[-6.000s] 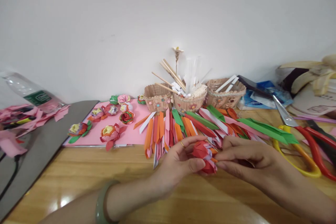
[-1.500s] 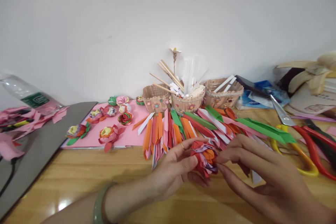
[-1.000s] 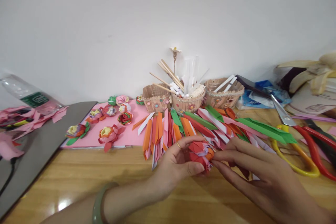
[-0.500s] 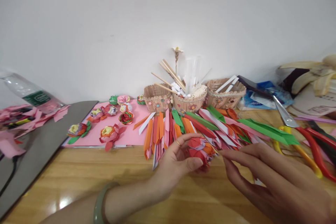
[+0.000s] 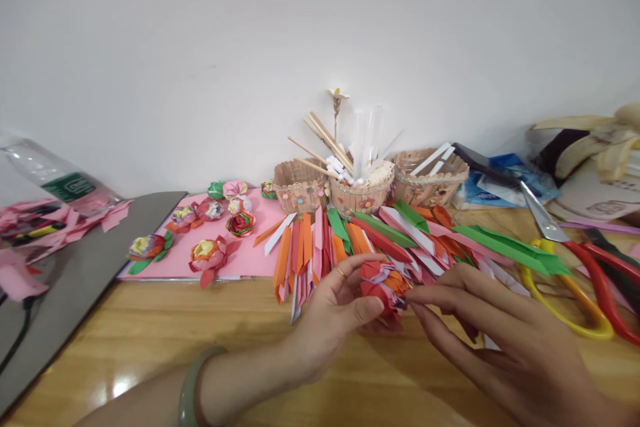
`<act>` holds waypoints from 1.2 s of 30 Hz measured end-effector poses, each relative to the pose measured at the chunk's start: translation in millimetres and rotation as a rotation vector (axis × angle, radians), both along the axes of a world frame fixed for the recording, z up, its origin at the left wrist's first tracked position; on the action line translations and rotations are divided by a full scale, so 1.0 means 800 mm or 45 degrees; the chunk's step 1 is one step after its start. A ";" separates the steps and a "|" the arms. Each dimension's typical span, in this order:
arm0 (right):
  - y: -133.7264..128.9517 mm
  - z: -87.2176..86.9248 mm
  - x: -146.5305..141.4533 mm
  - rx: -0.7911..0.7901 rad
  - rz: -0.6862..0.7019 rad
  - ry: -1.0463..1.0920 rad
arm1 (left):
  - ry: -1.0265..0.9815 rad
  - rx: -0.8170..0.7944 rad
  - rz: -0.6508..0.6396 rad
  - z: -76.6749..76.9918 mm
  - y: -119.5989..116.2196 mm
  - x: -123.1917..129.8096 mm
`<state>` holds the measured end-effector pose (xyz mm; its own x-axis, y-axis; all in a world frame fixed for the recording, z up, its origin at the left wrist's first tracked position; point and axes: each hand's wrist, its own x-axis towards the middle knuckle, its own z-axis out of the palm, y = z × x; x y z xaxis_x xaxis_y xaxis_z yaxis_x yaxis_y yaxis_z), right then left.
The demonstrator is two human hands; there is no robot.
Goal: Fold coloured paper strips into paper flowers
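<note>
Between the thumb and fingers of my left hand (image 5: 345, 310) is a red and orange folded-paper flower (image 5: 384, 288), held just above the table. My right hand (image 5: 493, 333) is closed in a pinch at the flower's right edge, thumb and index fingertips touching its petals. Just behind both hands lies a fan of folded paper strips (image 5: 304, 250) in orange, pink, red, white and green. Finished-looking paper flowers (image 5: 209, 253) of the same sort rest on a pink sheet (image 5: 170, 263) to the left. My fingers cover the flower's underside and part of its left side.
Three small wooden baskets (image 5: 360, 200) stand along the wall; the middle one holds sticks and clear tubes. Yellow-handled scissors (image 5: 575, 307) and red-handled scissors (image 5: 597, 280) lie at right, near a banana peel (image 5: 575, 125). A bottle (image 5: 65, 177) and pink scraps sit on a grey surface at left.
My right hand has moved left, bringing its pinched fingertips from a short gap onto the flower's edge. The left hand and the flower have stayed almost in place.
</note>
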<state>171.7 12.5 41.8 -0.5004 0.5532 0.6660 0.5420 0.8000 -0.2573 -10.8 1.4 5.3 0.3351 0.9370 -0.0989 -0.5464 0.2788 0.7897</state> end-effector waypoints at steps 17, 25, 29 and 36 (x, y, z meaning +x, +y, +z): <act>0.004 0.006 -0.006 -0.127 0.069 0.077 | 0.042 -0.047 0.045 0.002 -0.002 0.000; 0.000 0.001 -0.002 0.019 0.035 0.022 | 0.026 -0.047 0.049 0.002 -0.002 0.003; 0.002 0.003 -0.004 -0.072 0.045 0.024 | 0.043 -0.046 0.042 0.001 -0.002 0.002; 0.007 0.016 -0.009 -0.289 0.078 0.089 | 0.042 -0.017 0.001 -0.001 -0.002 0.001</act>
